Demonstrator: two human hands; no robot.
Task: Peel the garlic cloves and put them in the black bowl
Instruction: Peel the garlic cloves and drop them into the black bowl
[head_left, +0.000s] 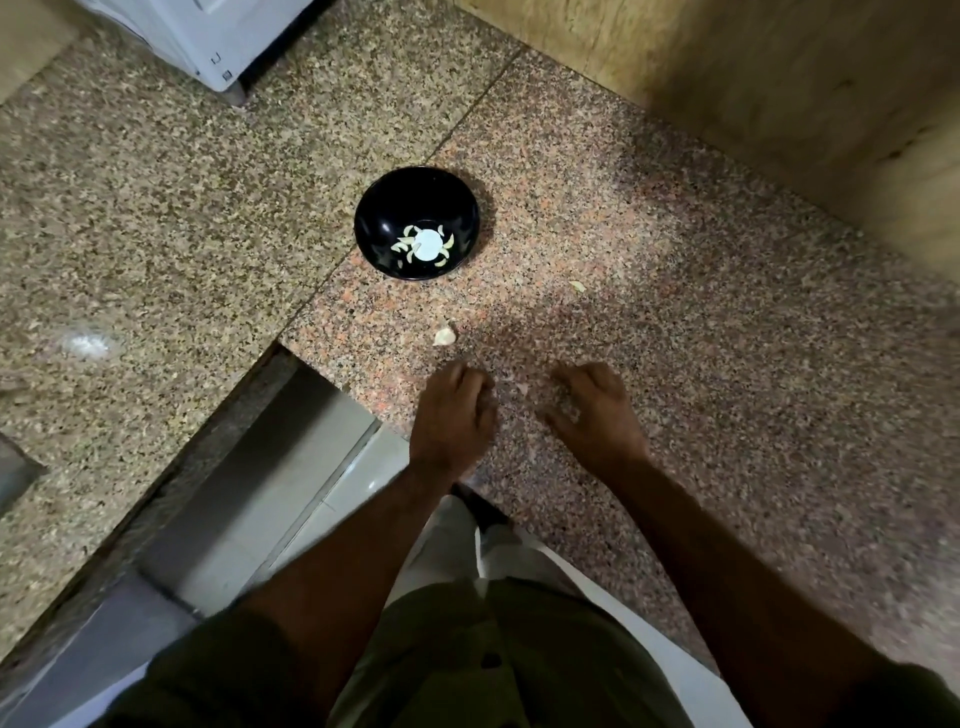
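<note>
Left hand and right hand, fingers curled, grip unclear; papery garlic piece just above; glossy round black bowl upper centre, speckled granite counter.

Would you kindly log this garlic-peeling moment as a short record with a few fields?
surface: speckled granite counter
black bowl: upright on the counter, beyond both hands, several peeled cloves inside
loose piece: pale garlic bit on the counter between the bowl and the hands, touched by neither hand
left hand: fingers curled, low over the counter; contents hidden
right hand: fingers curled, low over the counter; contents unclear
background: white appliance at the far left
</note>
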